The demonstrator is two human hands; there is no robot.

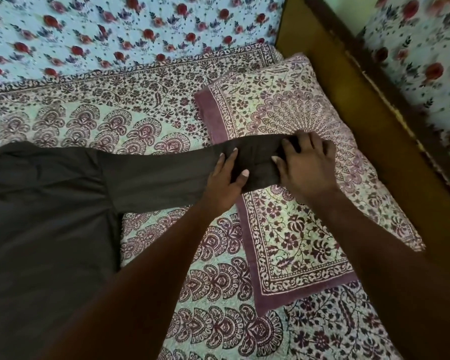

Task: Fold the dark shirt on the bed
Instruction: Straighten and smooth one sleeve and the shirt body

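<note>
- The bed (146, 118) carries a maroon-printed spread; a blue rose-print sheet (114, 29) lies behind it and a wooden frame (348, 105) runs along the right.
- The dark shirt (44, 203) lies flat on the left part of the bed.
- The pillow (296, 229), purple-bordered, lies at the right.
- The shirt's sleeve (161, 172) extends right, its end resting on the pillow.
- The right hand (307, 165) grasps the sleeve end with curled fingers.
- The left hand (225, 183) lies on the sleeve just beside it, fingers fairly straight.

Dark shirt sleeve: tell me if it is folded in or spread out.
Spread out. The sleeve runs straight from the dark shirt across to the pillow, left hand pressing it, right hand gripping its cuff end.
</note>
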